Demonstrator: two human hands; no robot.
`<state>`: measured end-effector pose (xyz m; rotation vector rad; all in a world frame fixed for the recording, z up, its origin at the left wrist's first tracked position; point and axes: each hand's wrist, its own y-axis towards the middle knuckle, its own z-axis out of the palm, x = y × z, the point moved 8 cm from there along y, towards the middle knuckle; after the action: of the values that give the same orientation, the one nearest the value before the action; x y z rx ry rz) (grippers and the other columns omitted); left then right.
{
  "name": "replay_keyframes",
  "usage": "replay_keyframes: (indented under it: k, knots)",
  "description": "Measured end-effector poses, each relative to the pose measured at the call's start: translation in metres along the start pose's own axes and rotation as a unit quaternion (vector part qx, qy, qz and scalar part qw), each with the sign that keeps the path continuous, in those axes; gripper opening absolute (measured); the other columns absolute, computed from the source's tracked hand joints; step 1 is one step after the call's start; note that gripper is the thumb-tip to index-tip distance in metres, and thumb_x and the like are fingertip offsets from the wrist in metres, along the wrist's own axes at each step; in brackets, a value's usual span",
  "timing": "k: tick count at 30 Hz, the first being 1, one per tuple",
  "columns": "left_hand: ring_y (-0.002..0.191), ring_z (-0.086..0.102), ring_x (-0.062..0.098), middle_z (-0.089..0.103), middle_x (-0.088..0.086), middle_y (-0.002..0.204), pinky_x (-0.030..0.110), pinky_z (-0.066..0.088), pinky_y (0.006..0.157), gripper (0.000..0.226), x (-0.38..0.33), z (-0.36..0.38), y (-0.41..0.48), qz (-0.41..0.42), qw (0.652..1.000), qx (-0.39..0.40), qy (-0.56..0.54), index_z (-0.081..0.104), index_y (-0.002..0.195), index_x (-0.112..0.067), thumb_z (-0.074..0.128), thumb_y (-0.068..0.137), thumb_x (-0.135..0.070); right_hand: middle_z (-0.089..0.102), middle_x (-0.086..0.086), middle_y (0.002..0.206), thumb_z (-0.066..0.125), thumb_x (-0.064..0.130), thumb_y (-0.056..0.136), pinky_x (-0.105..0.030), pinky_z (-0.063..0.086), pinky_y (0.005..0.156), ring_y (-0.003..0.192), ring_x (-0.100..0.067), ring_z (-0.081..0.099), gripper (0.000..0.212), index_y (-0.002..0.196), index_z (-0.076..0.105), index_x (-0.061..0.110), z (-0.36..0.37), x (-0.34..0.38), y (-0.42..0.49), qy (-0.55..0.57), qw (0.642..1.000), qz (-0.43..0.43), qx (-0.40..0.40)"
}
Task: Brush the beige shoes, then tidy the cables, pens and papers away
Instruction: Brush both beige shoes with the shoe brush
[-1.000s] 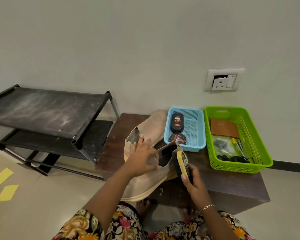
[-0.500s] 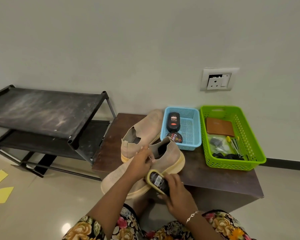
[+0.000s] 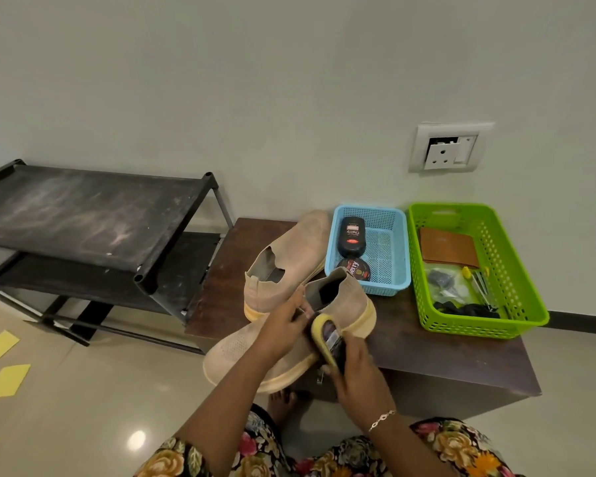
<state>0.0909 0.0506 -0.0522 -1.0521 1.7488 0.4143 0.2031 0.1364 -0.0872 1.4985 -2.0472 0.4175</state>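
My left hand (image 3: 283,330) grips the near beige shoe (image 3: 234,352) at its collar, toe pointing left over the table's front edge. My right hand (image 3: 356,373) holds a yellow-edged shoe brush (image 3: 327,337) against that shoe's side. The second beige shoe (image 3: 289,256) lies behind it on the dark wooden table (image 3: 427,349). Yellow papers (image 3: 4,363) lie on the floor at the far left.
A blue basket (image 3: 389,249) with a polish bottle and a polish tin stands behind the shoes. A green basket (image 3: 516,284) on the right holds a brown wallet, pens and black cables. A black shoe rack (image 3: 83,218) stands at left. A wall socket (image 3: 449,148) sits above the baskets.
The held shoe has swung so its toe points left, and my right hand brought the brush from the heel to the shoe's side.
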Motion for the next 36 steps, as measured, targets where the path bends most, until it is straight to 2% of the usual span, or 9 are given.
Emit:
replay_keyframes:
  k: [3,7,10,15,20,24,27,32,36]
  knots:
    - [0.111,0.049,0.012,0.056,0.02,0.119,0.015,0.04,0.086,0.02,0.011,-0.002,0.004,-0.024,0.999,0.012,-0.027,0.053,0.11,0.009,0.044,0.093,0.004,0.052,-0.013,0.116,0.042,0.047,0.087,-0.037,0.048,0.065,0.087,-0.035,0.059,0.055,0.129,0.037,0.011,-0.011,-0.011,0.008,-0.035,0.999,0.006,-0.03]
    - [0.088,0.04,-0.011,0.046,-0.011,0.104,0.014,0.036,0.083,0.011,0.015,0.009,-0.001,-0.022,0.997,0.06,-0.041,0.055,0.097,-0.002,0.045,0.094,0.0,0.049,-0.023,0.124,0.052,0.027,0.091,-0.044,0.044,0.081,0.103,-0.042,0.055,0.049,0.13,0.039,0.001,-0.039,-0.075,0.025,0.048,0.966,0.235,-0.096]
    - [0.096,0.039,-0.013,0.048,-0.006,0.106,0.018,0.03,0.093,0.021,0.014,0.009,0.001,-0.016,0.997,0.046,-0.06,0.049,0.078,-0.012,0.045,0.093,0.002,0.053,-0.017,0.125,0.052,0.033,0.09,-0.04,0.044,0.082,0.105,-0.039,0.056,0.054,0.134,0.037,0.006,-0.026,-0.044,0.018,0.065,0.989,0.127,-0.043]
    - [0.101,0.048,-0.004,0.051,0.003,0.119,0.014,0.039,0.085,0.018,0.021,-0.001,0.007,-0.008,0.998,0.017,-0.063,0.054,0.107,0.009,0.043,0.094,0.003,0.057,-0.007,0.119,0.043,0.044,0.085,-0.033,0.05,0.069,0.095,-0.031,0.061,0.054,0.132,0.03,0.018,-0.003,0.001,0.004,-0.073,0.994,-0.077,-0.014]
    - [0.084,0.042,-0.001,0.05,0.002,0.093,0.012,0.037,0.068,0.03,0.019,0.009,0.001,-0.045,0.995,0.056,-0.074,0.045,0.071,-0.017,0.042,0.094,0.002,0.055,-0.018,0.125,0.053,0.027,0.09,-0.039,0.044,0.08,0.105,-0.039,0.055,0.05,0.133,0.036,0.008,-0.035,-0.065,0.032,0.072,0.974,0.204,-0.072]
    - [0.116,0.041,0.008,0.049,0.002,0.122,0.019,0.037,0.09,0.028,0.02,0.006,0.006,-0.025,0.994,0.031,-0.105,0.046,0.073,-0.013,0.042,0.094,0.004,0.048,-0.009,0.134,0.049,0.036,0.092,-0.035,0.041,0.086,0.111,-0.032,0.051,0.062,0.142,0.023,0.012,-0.003,-0.006,0.006,0.006,0.997,0.017,0.08]
    - [0.093,0.042,0.007,0.049,-0.001,0.102,0.013,0.038,0.072,0.025,0.02,0.005,0.004,-0.021,0.995,0.041,-0.083,0.048,0.075,-0.012,0.041,0.096,0.0,0.035,-0.005,0.142,0.022,0.052,0.085,-0.037,0.043,0.089,0.116,-0.028,0.045,0.071,0.146,0.014,0.016,0.02,0.006,-0.005,-0.127,0.966,-0.101,0.203]
    - [0.126,0.036,0.008,0.043,-0.001,0.131,0.006,0.039,0.088,0.029,0.009,0.007,-0.001,-0.002,0.992,0.053,-0.111,0.045,0.073,-0.011,0.038,0.095,0.007,0.063,-0.003,0.099,0.054,0.04,0.075,-0.032,0.051,0.052,0.078,-0.025,0.063,0.05,0.12,0.043,0.02,-0.002,-0.019,0.017,-0.113,0.992,-0.039,0.041]
    - [0.128,0.031,0.004,0.041,-0.001,0.137,0.017,0.032,0.099,0.014,0.017,0.005,0.001,-0.001,0.995,0.053,-0.082,0.055,0.098,0.002,0.041,0.095,0.002,0.053,-0.016,0.125,0.057,0.027,0.088,-0.042,0.046,0.083,0.105,-0.038,0.055,0.052,0.133,0.04,0.006,-0.024,-0.053,0.031,0.048,0.989,0.128,-0.056]
